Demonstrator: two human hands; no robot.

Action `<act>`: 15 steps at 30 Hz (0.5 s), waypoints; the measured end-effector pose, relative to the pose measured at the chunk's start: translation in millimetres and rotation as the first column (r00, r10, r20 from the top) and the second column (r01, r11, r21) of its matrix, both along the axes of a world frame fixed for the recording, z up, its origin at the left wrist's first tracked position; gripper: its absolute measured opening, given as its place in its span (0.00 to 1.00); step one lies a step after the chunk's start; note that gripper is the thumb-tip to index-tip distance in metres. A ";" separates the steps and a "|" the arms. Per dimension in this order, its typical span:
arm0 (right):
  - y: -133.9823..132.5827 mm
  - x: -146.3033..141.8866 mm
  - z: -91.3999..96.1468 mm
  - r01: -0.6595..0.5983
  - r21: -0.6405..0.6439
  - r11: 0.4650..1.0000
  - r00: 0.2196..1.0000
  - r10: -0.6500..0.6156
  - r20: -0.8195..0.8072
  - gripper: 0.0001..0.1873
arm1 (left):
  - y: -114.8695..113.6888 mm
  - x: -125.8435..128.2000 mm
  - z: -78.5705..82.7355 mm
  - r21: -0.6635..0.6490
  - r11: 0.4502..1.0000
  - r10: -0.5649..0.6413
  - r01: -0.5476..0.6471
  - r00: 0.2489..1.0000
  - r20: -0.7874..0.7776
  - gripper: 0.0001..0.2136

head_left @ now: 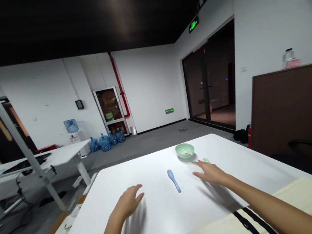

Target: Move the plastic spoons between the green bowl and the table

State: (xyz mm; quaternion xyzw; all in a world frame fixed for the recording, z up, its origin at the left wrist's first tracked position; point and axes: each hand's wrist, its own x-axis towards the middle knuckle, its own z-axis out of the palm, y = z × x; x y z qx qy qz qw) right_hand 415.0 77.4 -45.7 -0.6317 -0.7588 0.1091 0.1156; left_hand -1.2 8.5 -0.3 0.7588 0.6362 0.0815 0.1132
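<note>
A blue spoon (173, 180) lies on the white table (155, 214) between my two hands. My left hand (128, 201) hovers low over the table left of the spoon, fingers loosely stretched, holding nothing. My right hand (210, 171) reaches forward to the right of the spoon, fingers spread flat, its fingertips touching or just over a pale green spoon (206, 160). Just beyond stands a pale green bowl (185, 150) with something small and light inside.
A beige cloth with black stripes (267, 217) lies at the table's near right edge. A second white desk (46, 158) and a metal frame (22, 149) stand to the left. Blue water bottles (105, 141) line the far wall; a brown partition (291, 106) stands right.
</note>
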 end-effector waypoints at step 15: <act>70.9 1.9 28.8 0.089 0.117 0.989 0.996 -0.090 0.009 0.22 | 4.1 -1.0 -0.7 -0.007 1.000 0.004 -0.004 1.000 0.001 0.25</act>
